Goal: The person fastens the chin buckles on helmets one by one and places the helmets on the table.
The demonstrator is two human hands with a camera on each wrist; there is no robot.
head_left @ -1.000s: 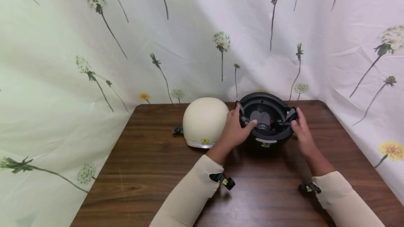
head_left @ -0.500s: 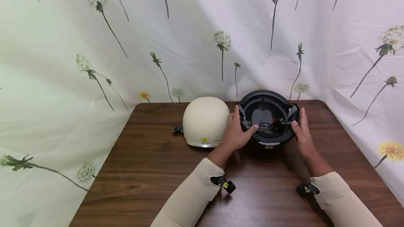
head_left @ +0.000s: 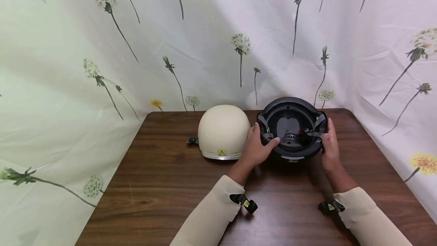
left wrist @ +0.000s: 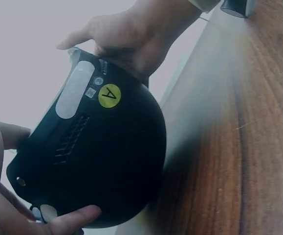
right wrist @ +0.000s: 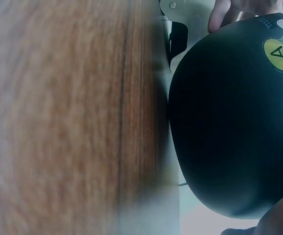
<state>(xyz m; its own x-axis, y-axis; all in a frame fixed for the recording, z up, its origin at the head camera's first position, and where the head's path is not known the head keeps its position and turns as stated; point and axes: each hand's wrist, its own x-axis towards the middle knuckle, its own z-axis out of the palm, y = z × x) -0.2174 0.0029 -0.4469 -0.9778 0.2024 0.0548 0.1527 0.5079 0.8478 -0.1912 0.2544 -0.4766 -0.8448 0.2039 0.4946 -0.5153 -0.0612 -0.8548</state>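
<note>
A black helmet [head_left: 290,122] is held upside down between both hands, its hollow inside and grey straps facing up in the head view. My left hand [head_left: 254,149] grips its left side, thumb over the rim and fingers along the shell. On the opposite side my right hand [head_left: 331,149] holds the rim, with the fingers outside. In the left wrist view the shell shows a yellow "A" sticker [left wrist: 109,96]. I cannot tell whether the crown touches the table. A cream helmet [head_left: 223,132] sits right side up just left of the left hand.
Both helmets are near the back edge of the brown wooden table [head_left: 164,193]. A strap buckle [head_left: 192,141] sticks out left of the cream helmet. A dandelion-print curtain [head_left: 211,60] rises behind the table and along its sides.
The black helmet has shifted slightly right, away from the cream one, and its opening has turned more upward. Both hands have kept hold of it; the cream helmet has stayed put.
</note>
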